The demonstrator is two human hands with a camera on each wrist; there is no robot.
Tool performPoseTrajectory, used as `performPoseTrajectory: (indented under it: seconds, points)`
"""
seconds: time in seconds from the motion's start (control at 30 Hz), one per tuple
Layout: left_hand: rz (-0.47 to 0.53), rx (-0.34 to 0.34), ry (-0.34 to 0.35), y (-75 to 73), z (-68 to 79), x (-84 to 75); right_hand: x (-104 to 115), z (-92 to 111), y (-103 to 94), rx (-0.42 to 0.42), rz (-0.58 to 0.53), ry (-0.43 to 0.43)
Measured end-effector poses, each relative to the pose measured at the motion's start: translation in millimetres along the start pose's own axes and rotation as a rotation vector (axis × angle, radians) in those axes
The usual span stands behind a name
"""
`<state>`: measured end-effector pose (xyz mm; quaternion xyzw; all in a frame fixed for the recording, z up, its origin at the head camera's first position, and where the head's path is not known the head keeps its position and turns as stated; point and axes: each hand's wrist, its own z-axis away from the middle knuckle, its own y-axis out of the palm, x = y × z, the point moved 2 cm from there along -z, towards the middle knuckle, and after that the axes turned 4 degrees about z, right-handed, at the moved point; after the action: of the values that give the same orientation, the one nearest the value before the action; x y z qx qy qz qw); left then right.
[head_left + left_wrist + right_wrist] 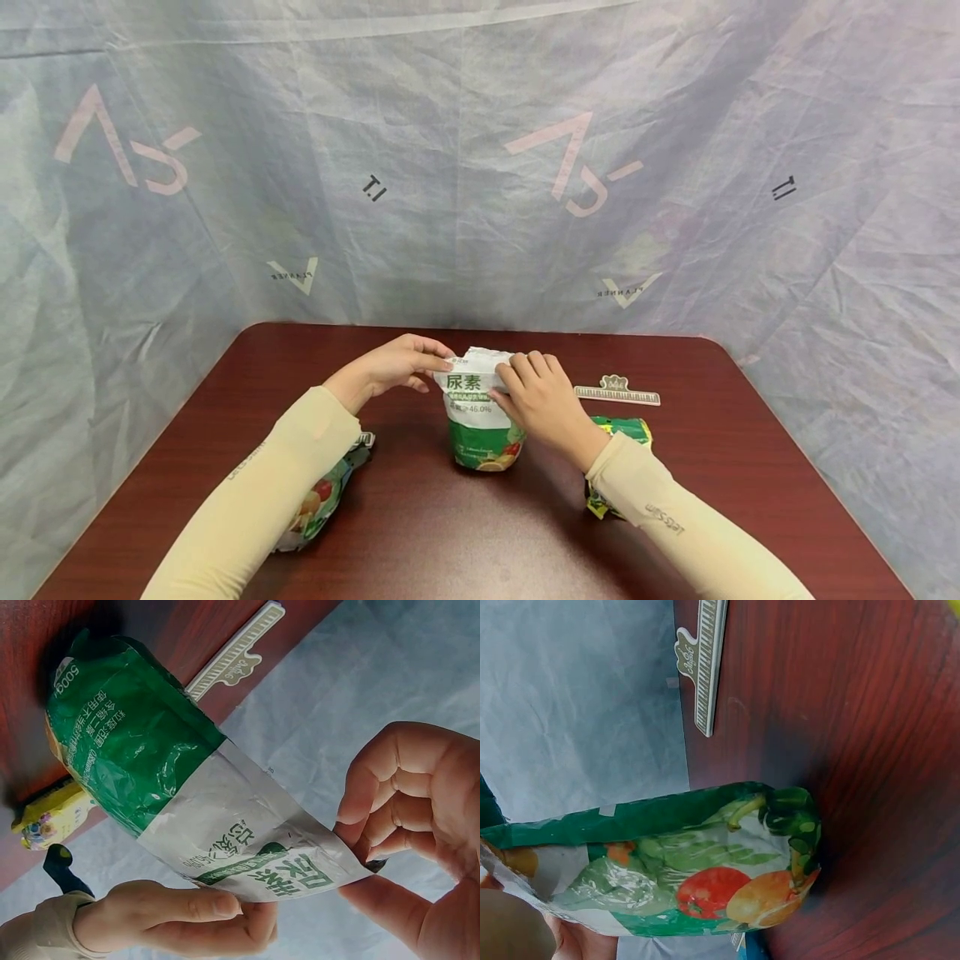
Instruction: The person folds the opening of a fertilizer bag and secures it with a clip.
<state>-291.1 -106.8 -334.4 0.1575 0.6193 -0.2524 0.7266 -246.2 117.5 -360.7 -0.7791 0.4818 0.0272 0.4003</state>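
The green-and-white bag (486, 446) stands on the table (420, 533), between my left hand (393, 367) and right hand (542, 400) — the left pinching a top corner, the right curled round the opposite edge, both forearms (262, 483) slanting inward.

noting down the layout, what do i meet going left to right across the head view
Partly hidden bag with vegetable print, left hand, white-and-green bag, right hand, pale clip.
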Motion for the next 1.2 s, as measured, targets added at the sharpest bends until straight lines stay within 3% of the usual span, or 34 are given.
performPoseTrajectory:
  seconds: [0.3,0.53,1.2]
  points:
    - [-0.005,0.001,-0.012,-1.0,-0.4,2.5,-0.5,-5.1,3.4,-0.05,0.016,0.026]
    - [-0.003,-0.003,-0.023,-0.8,0.3,3.0,-1.8,-6.5,4.0,-0.003,0.029,0.035]
    - [-0.01,-0.018,-0.067,-1.1,0.4,7.5,-4.4,-8.8,5.9,-0.02,0.03,-0.038]
